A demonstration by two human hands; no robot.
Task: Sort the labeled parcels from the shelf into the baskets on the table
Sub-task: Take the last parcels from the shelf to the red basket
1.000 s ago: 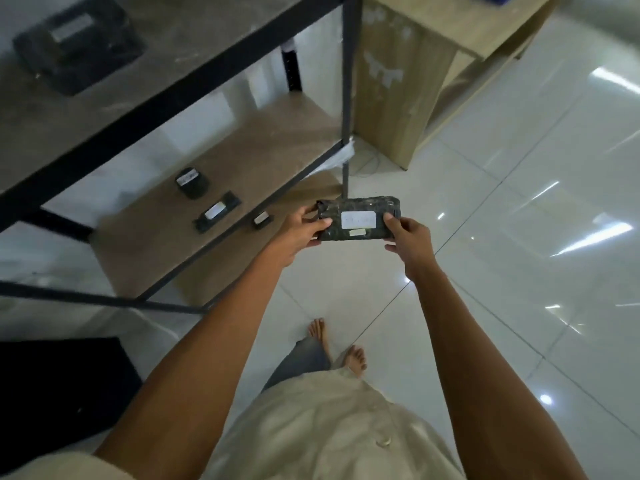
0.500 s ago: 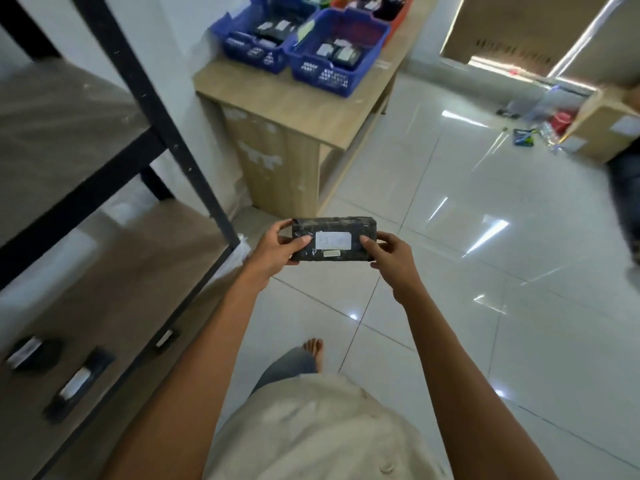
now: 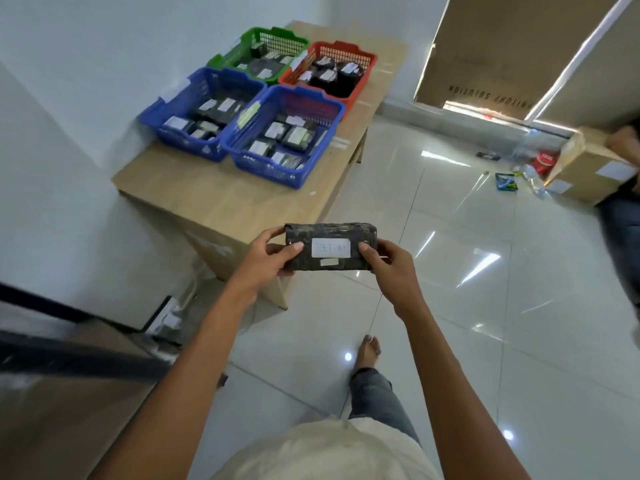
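A flat black parcel (image 3: 330,233) with a white label is held level in front of me, just short of the wooden table (image 3: 221,202). My left hand (image 3: 268,259) grips its left end and my right hand (image 3: 389,266) grips its right end. On the table stand a near blue basket (image 3: 337,110), a left blue basket (image 3: 157,116), a green basket (image 3: 277,32) and a red basket (image 3: 367,58). All hold several black labeled parcels. The black shelf frame (image 3: 79,362) lies at my lower left.
A white wall (image 3: 69,168) runs along the table's left side. Glossy white floor tiles (image 3: 485,306) spread to the right. A cardboard box (image 3: 585,168), a red can (image 3: 543,161) and litter lie at the far right, beside another person's leg (image 3: 623,220).
I have turned from the shelf toward the table, and the baskets have come fully into view. Both hands keep the same hold on the parcel.
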